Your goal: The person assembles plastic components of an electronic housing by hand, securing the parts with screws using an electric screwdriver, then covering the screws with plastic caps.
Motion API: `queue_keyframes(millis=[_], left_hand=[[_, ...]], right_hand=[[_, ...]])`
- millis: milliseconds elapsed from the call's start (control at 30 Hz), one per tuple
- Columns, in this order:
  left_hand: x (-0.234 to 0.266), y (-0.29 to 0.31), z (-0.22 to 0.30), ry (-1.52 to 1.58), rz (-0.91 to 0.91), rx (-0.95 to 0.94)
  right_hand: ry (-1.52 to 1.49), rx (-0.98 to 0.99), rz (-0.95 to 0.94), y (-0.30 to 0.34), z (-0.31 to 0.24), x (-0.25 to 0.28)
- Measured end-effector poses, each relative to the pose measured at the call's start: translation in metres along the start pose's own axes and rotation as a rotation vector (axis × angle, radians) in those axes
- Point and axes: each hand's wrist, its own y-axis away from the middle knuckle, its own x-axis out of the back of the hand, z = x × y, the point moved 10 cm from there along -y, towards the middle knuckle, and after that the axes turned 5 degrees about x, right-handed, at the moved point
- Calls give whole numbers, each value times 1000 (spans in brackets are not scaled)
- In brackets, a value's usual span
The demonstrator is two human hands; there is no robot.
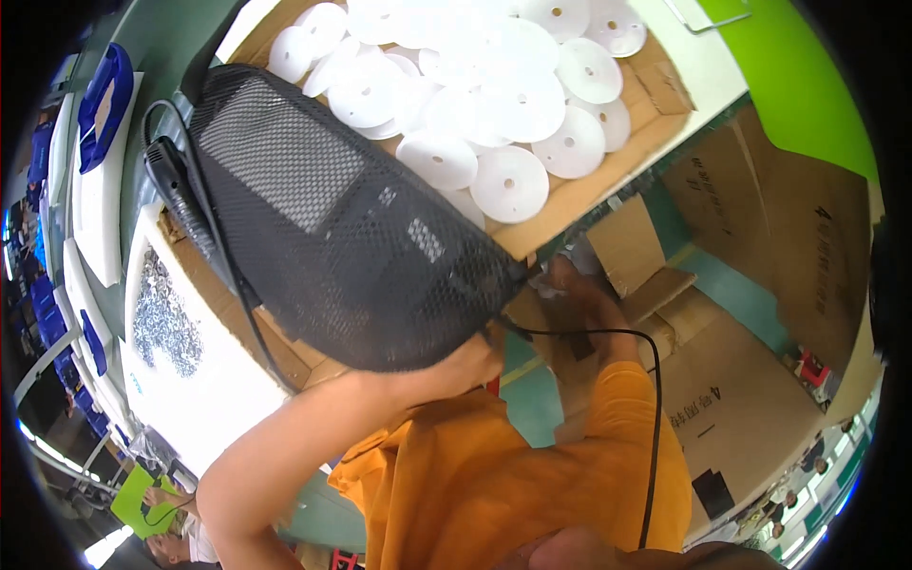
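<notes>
A black mesh bag with a grey woven panel lies across the middle, over the edge of a cardboard box. My left hand is by the bag's lower edge; its fingers are curled and partly hidden, so I cannot see whether it grips anything. My right hand reaches down below the bag's right tip, beside crumpled clear plastic. Its fingers look bent round something at the plastic, but what they hold is too small to tell. A black cable passes over my right forearm.
White discs with centre holes fill the box at the top. Left of the bag are a black handheld tool and a white-edged box. Open cardboard cartons stand at right, a bright green panel above them. Another person is at lower left.
</notes>
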Motion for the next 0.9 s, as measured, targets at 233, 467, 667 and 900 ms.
queue_keyframes(millis=[233, 467, 667, 900], left_hand=[[1, 0, -4, 521, -83, -124], [-1, -5, -5, 556, 29, -140], [39, -4, -21, 585, 200, -220], [33, -8, -8, 507, 273, -278]], right_hand=[[-342, 40, 200, 37, -90, 87], [-585, 27, 272, 177, -211, 184], [-357, 156, 367, 301, -331, 284], [-178, 427, 403, 337, -513, 379]])
